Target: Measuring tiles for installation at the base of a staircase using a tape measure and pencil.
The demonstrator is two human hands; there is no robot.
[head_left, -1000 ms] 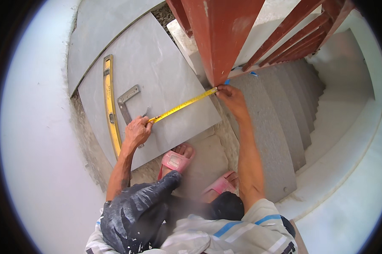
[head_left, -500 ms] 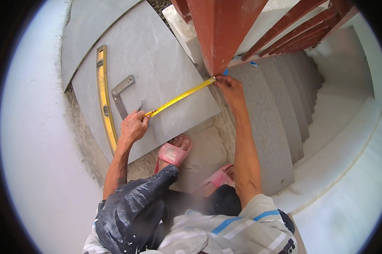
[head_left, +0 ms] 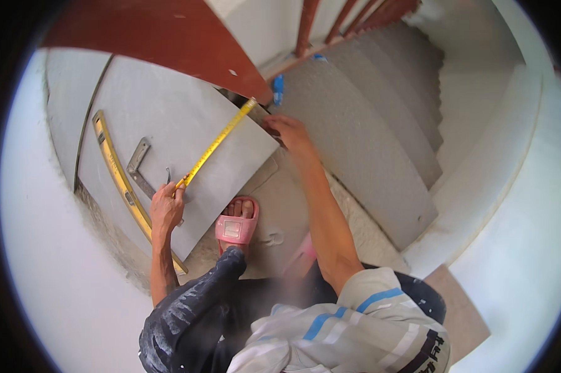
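Observation:
A yellow tape measure blade (head_left: 215, 148) stretches across a large grey tile (head_left: 168, 93), its far end by the foot of a red post (head_left: 187, 37). My left hand (head_left: 166, 205) is closed on the near end of the tape, with a slim yellow pencil-like stick among the fingers; the palm hides the rest. Beside the tile's right corner, my right hand (head_left: 291, 132) is off the tape, its fingers apart and reaching down at the edge. On the tile, left of my left hand, are a metal try square (head_left: 139, 163) and a yellow spirit level (head_left: 115, 166).
Grey stairs (head_left: 367, 124) drop away at the right, beside a curved pale wall (head_left: 492, 155). Red railing bars (head_left: 305, 28) line their far side. Blue material (head_left: 278, 89) lies by the post. My pink sandal (head_left: 236, 227) stands against the tile's near edge.
My right hand has let go of the tape's far end and moved to the tile's corner. The head view has shifted, so the post now leans across the upper left.

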